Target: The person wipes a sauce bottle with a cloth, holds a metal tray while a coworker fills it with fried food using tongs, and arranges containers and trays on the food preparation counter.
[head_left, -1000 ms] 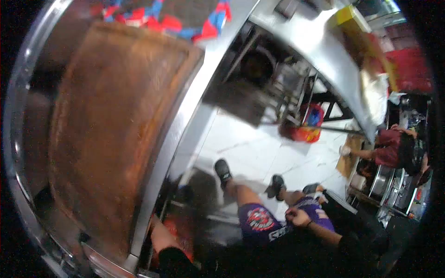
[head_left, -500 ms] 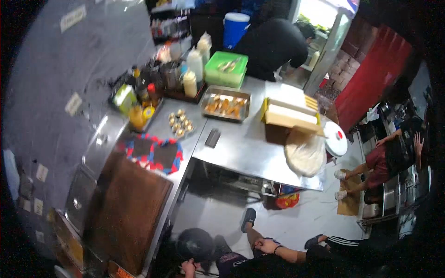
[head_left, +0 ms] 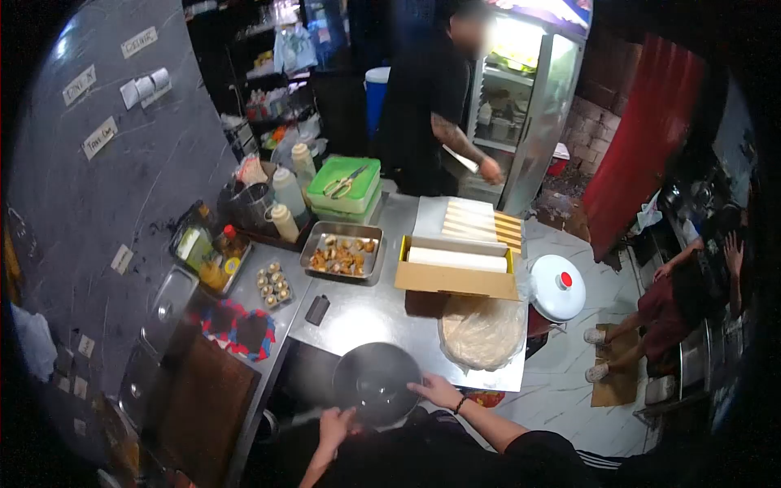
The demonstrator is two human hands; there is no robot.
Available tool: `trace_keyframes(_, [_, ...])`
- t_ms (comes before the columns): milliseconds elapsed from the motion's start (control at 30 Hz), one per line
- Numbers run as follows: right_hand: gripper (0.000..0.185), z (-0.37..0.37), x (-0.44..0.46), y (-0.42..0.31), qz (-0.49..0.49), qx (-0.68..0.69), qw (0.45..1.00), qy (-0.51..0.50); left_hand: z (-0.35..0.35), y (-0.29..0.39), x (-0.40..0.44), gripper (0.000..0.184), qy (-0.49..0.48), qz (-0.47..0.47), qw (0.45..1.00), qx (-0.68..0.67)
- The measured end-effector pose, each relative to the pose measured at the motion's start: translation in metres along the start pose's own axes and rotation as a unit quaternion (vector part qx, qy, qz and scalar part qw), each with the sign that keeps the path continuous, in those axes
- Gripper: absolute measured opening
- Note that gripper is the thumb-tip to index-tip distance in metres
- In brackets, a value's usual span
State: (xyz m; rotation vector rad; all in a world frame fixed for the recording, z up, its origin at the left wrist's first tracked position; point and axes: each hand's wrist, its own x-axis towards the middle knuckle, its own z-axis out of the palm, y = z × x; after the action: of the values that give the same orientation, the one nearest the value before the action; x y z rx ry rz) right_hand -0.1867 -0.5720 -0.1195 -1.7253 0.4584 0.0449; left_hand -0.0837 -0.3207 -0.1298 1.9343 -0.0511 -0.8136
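A dark, round, wok-like pan (head_left: 376, 376) is held low in front of me, beside the steel table's front edge. My left hand (head_left: 333, 426) is closed at its lower left side; whether it grips the rim or a handle is hard to see. On the pan's right rim, my right hand (head_left: 437, 392) has its fingers closed, a dark bracelet on the wrist. Just beyond the pan lie a small dark rectangular object (head_left: 318, 310) and a plastic-wrapped pale round bundle (head_left: 482, 332).
The steel table (head_left: 358, 313) holds a tray of browned food pieces (head_left: 342, 259), green-lidded tub (head_left: 346, 183), opened roll box (head_left: 457, 272) and sauce bottles. A brown board (head_left: 203, 398) lies left. One person (head_left: 427, 106) stands by the open fridge (head_left: 508, 106); another (head_left: 675, 293) stands right.
The pan has come up and right, towards the table. My right hand, away from it before, now touches its rim. The person by the fridge has straightened up and holds something white.
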Motion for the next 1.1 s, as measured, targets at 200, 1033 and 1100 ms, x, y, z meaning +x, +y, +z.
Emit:
trace_keyframes(200, [0.026,-0.004,0.027,0.011,0.049,-0.002,0.995,0.086,-0.003,0.054,0.031,0.037,-0.032,0.025,0.999,0.016])
trace_keyframes(1033, [0.064,0.104,0.136,0.026,0.069,0.289,0.891,0.344,-0.073,0.044,0.349,0.022,-0.291,0.279,0.895,0.188])
trace_keyframes(1100, [0.069,0.108,0.148,0.041,0.061,0.325,0.875,0.354,-0.08,0.084,0.31,0.024,-0.333,0.196,0.912,0.138])
